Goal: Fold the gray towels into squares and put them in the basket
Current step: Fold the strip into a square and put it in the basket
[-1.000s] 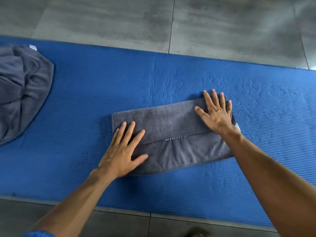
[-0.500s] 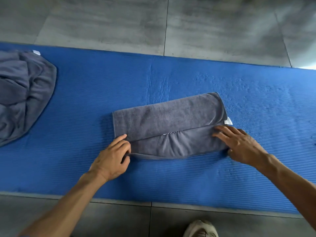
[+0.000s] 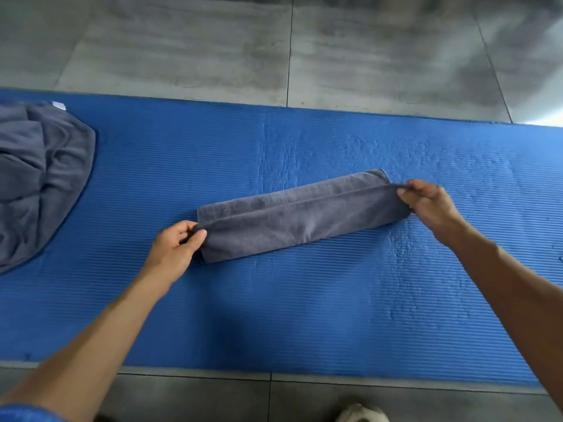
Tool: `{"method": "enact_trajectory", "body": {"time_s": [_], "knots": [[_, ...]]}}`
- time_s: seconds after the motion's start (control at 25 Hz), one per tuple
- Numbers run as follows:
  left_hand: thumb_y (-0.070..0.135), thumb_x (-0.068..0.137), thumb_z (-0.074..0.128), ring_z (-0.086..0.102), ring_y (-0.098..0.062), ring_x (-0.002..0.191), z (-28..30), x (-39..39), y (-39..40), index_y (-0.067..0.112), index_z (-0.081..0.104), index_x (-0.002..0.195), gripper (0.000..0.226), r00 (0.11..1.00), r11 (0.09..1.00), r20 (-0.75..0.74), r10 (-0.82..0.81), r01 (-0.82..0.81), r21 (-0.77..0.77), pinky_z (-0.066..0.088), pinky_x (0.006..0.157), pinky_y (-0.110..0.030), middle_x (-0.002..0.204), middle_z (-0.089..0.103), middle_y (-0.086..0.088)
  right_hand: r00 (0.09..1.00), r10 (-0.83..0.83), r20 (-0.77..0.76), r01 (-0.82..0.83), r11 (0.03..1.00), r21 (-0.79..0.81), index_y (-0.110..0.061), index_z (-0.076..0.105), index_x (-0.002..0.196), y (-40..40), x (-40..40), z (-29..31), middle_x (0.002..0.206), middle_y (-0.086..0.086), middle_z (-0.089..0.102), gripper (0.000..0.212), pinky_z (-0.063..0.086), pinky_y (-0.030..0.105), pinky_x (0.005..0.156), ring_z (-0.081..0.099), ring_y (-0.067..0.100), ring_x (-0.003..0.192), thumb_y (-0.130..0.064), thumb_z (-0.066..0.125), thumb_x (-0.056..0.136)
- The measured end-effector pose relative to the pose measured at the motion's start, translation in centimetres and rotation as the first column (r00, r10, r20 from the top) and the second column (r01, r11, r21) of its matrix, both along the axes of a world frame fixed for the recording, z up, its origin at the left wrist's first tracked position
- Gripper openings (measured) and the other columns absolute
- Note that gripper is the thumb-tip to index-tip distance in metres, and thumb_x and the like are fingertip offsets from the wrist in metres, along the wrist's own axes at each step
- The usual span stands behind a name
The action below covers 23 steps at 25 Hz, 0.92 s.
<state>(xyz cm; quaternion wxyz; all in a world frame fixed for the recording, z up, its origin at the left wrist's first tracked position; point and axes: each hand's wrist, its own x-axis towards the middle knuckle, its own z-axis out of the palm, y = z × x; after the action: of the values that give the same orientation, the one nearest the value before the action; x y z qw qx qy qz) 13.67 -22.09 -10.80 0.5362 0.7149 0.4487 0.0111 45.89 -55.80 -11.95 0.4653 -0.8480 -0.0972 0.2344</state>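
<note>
A gray towel (image 3: 298, 214) lies on the blue mat (image 3: 304, 315) as a long narrow strip, its near half folded up over the far half. My left hand (image 3: 175, 248) pinches the folded edge at the strip's left end. My right hand (image 3: 426, 202) pinches the folded edge at the right end. A second gray towel (image 3: 39, 178) lies crumpled at the mat's left edge, partly cut off by the frame. No basket is in view.
The blue mat runs left to right over a gray tiled floor (image 3: 335, 50). A light shoe tip (image 3: 362, 414) shows at the bottom edge, just off the mat.
Both hands left the top of the towel, took hold of its near edge and folded it away from me. The towel went from a wide rectangle to a narrow strip.
</note>
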Motion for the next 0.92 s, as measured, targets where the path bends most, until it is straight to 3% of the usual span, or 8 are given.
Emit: {"method": "enact_trajectory", "body": {"time_s": [0.12,0.28,0.36,0.44,0.56,0.68,0.8,0.92], "knots": [[0.025,0.095,0.060,0.063,-0.020,0.088,-0.8,1.5,0.4,0.018,0.065,0.092,0.010,0.992,0.997,-0.113,0.064,-0.058,0.054,0.049,0.076,-0.032,0.092,0.070,-0.002,0.998,-0.060,0.031,0.064,0.987,-0.148,-0.013,0.067,0.084,2.4,0.3,-1.2,0.078,0.004,0.061,0.015,0.040,0.031,0.065,0.051,0.018,0.076,-0.021,0.060,0.095],[0.025,0.086,0.069,0.061,-0.022,0.077,-1.6,2.6,0.2,0.017,0.060,0.089,0.012,0.971,0.977,-0.213,0.108,-0.064,0.203,0.048,0.066,-0.034,0.079,0.066,0.000,0.976,-0.162,0.146,0.196,0.944,-0.265,-0.012,0.065,0.084,3.5,-0.2,-1.5,0.074,-0.002,0.064,0.020,0.040,0.029,0.064,0.059,0.020,0.076,-0.031,0.067,0.090],[0.022,0.081,0.072,0.056,-0.020,0.093,-1.5,2.9,0.3,0.019,0.056,0.103,0.027,0.974,0.916,-0.221,0.042,0.051,0.397,0.047,0.078,-0.036,0.099,0.060,0.003,0.953,-0.211,0.216,0.265,0.928,-0.263,-0.015,0.062,0.092,3.7,-1.1,-1.5,0.079,-0.006,0.063,0.019,0.040,0.029,0.071,0.060,0.018,0.081,-0.032,0.069,0.089],[0.020,0.082,0.068,0.047,-0.024,0.117,-1.5,3.7,0.6,0.020,0.052,0.127,0.048,0.963,0.818,-0.216,-0.161,0.252,0.516,0.043,0.096,-0.042,0.127,0.052,-0.001,0.931,-0.237,0.278,0.304,0.925,-0.228,-0.015,0.059,0.109,3.5,-2.3,-1.6,0.103,-0.002,0.061,0.029,0.041,0.030,0.084,0.056,0.016,0.096,-0.034,0.068,0.089],[0.035,0.093,0.057,0.033,-0.026,0.137,-1.7,5.6,1.2,0.022,0.032,0.149,0.062,0.842,0.737,-0.393,-0.370,0.523,0.427,0.031,0.111,-0.047,0.150,0.038,0.000,0.975,-0.186,0.118,0.217,0.907,-0.360,-0.012,0.054,0.126,3.6,-2.7,-0.5,0.120,0.004,0.053,0.049,0.042,0.032,0.091,0.051,0.020,0.108,-0.039,0.069,0.088],[0.043,0.092,0.058,0.041,-0.026,0.126,-1.4,7.0,2.0,0.025,0.043,0.140,0.053,0.710,0.646,-0.562,-0.425,0.673,0.360,0.037,0.104,-0.047,0.135,0.047,0.000,0.957,-0.220,-0.187,0.136,0.915,-0.381,-0.009,0.065,0.107,3.5,-0.9,0.7,0.110,0.009,0.065,0.035,0.048,0.033,0.074,0.058,0.022,0.095,-0.031,0.075,0.082],[0.038,0.086,0.068,0.055,-0.020,0.101,0.1,7.7,2.8,0.024,0.053,0.108,0.030,0.739,0.737,-0.503,-0.447,0.623,0.260,0.048,0.087,-0.042,0.106,0.059,0.001,0.936,-0.195,-0.295,0.088,0.936,-0.340,-0.015,0.066,0.089,3.7,0.1,2.5,0.103,0.007,0.068,0.022,0.053,0.034,0.068,0.063,0.022,0.095,-0.026,0.080,0.076],[0.029,0.081,0.074,0.057,-0.019,0.083,0.9,7.0,2.5,0.025,0.046,0.094,0.031,0.769,0.829,-0.433,-0.470,0.553,0.083,0.047,0.073,-0.036,0.091,0.060,-0.002,0.969,-0.133,-0.207,0.090,0.975,-0.204,-0.021,0.059,0.083,6.2,2.3,4.6,0.084,0.002,0.063,0.024,0.050,0.023,0.048,0.060,0.013,0.073,-0.020,0.082,0.076]]}}
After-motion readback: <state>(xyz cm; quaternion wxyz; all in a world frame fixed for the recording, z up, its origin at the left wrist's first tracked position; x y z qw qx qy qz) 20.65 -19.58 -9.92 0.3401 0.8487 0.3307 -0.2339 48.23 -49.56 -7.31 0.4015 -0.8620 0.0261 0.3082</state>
